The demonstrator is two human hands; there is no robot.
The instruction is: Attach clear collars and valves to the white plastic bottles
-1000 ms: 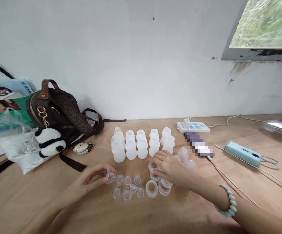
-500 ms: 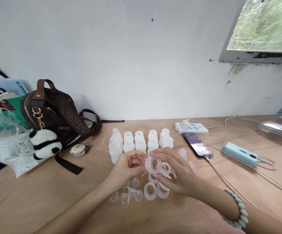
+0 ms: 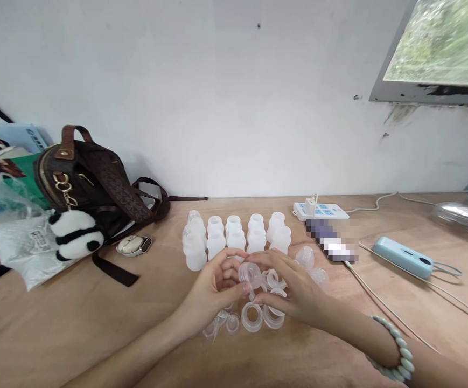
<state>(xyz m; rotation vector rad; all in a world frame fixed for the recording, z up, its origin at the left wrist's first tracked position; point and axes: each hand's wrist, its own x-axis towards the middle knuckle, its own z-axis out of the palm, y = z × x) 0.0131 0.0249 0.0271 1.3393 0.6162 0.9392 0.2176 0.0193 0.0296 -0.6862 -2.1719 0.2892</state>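
The left hand [image 3: 214,283] has its grip closed on a clear ring [image 3: 250,275], positioned above the worktop [image 3: 137,328] near the white bottles [image 3: 236,240]. The right hand [image 3: 294,283] curves its grip, partly open, beside the ring; contact cannot be determined. Loose rings [image 3: 244,319] lie below.

The bare left hand [image 3: 211,283] holds a translucent, ribbed plastic ring [image 3: 250,275]; the bare right hand [image 3: 292,280] curves around its other side, near frosted white, wavy-sided bottles [image 3: 235,237].
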